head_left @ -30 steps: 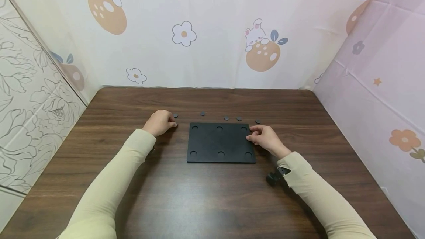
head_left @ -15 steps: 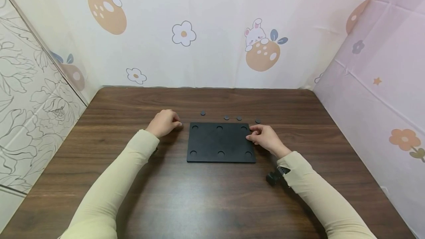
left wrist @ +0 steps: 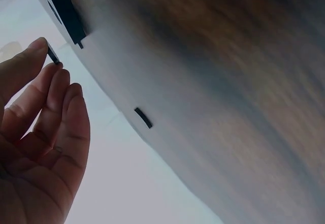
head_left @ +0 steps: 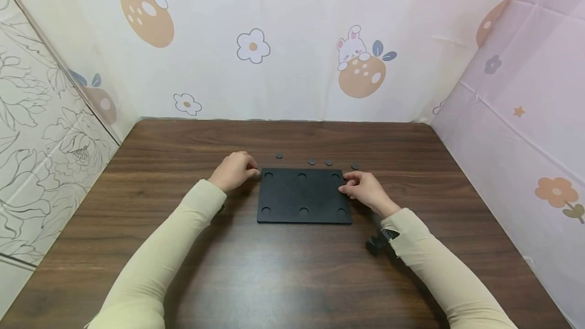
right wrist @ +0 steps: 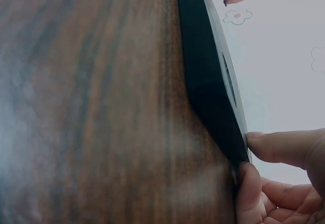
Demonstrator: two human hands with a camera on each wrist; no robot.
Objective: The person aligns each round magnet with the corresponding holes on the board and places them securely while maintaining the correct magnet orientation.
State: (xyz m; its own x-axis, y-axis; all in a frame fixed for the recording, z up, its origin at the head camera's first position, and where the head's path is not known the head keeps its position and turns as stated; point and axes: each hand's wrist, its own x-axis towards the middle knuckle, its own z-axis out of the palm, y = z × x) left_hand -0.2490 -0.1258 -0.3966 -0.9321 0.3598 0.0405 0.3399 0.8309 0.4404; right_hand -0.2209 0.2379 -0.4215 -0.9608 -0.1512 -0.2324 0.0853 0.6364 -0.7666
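My left hand (head_left: pixel 234 170) pinches a small black disc (left wrist: pixel 52 53) between thumb and fingertips, seen edge-on in the left wrist view. It hovers at the far left corner of a flat black board (head_left: pixel 301 194), which has several shallow round recesses along its near and far edges. With thumb on top and a finger against the side, my right hand (head_left: pixel 365 192) grips the board's right edge. In the right wrist view the board's dark side (right wrist: pixel 210 76) runs up toward the left hand, which shows with the disc at the top.
Several more black discs lie in a loose row beyond the board, among them a left one (head_left: pixel 279 156) and a right one (head_left: pixel 355 166). The wooden table (head_left: pixel 283 278) ends at a patterned curtain (head_left: pixel 292 65) behind, with another patterned wall at each side.
My left hand has picked up the leftmost disc from the table and moved right with it to the board's far left corner. The right hand stays at the board's edge.
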